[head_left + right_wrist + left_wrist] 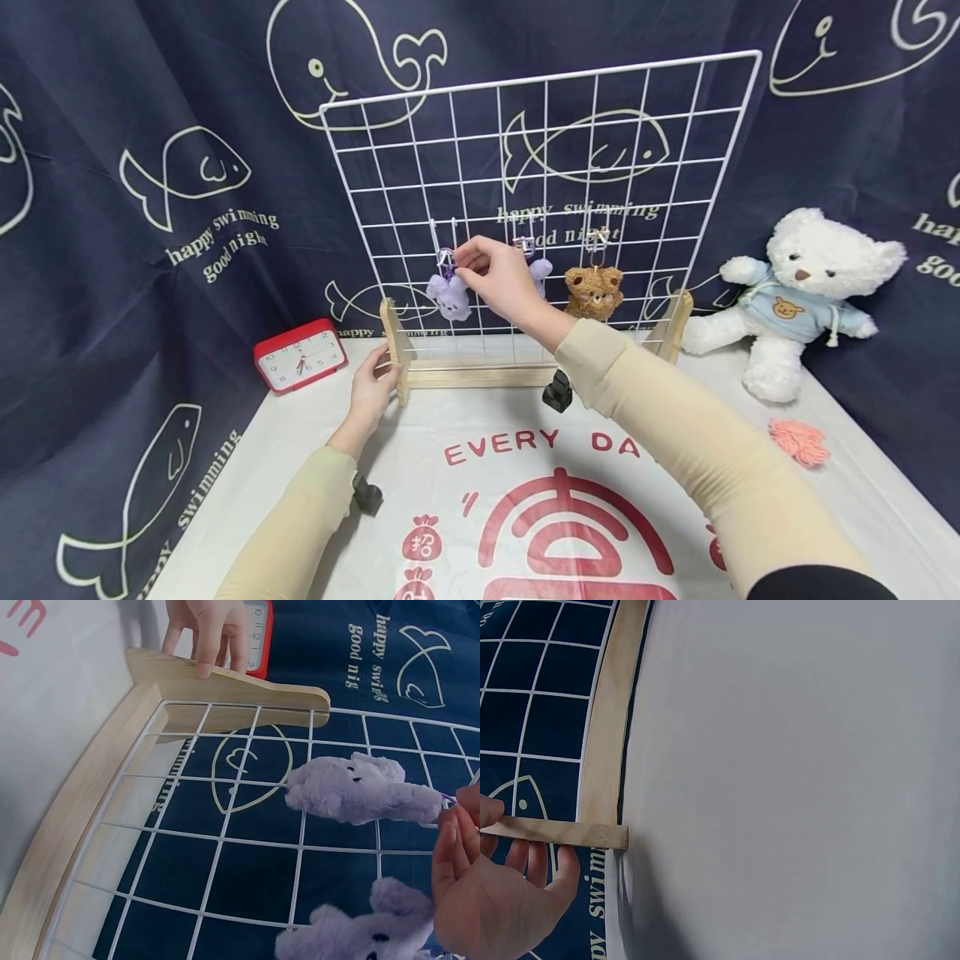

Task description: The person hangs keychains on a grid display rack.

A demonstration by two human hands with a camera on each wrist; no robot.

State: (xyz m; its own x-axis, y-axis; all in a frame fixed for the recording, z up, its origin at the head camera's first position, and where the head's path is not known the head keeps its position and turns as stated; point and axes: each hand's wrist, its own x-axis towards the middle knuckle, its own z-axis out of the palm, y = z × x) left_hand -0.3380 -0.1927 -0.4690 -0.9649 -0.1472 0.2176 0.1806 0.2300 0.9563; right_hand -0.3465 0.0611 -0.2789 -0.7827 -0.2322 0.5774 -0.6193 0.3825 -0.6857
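My right hand pinches the purple strap and clasp at the top of a lilac plush keychain, which hangs against a white wire grid. In the right wrist view the lilac plush lies beside the fingertips; the exact grip is partly cut off. Partly behind that hand hangs a second lilac plush keychain. To its right is a brown bear keychain. My left hand holds the wooden side foot of the grid stand, thumb on one face and fingers on the other.
A red alarm clock stands left of the stand. At the right sit a white teddy bear in a blue top and a coral, yarn-like bundle. A dark fish-print curtain hangs behind the white printed tablecloth.
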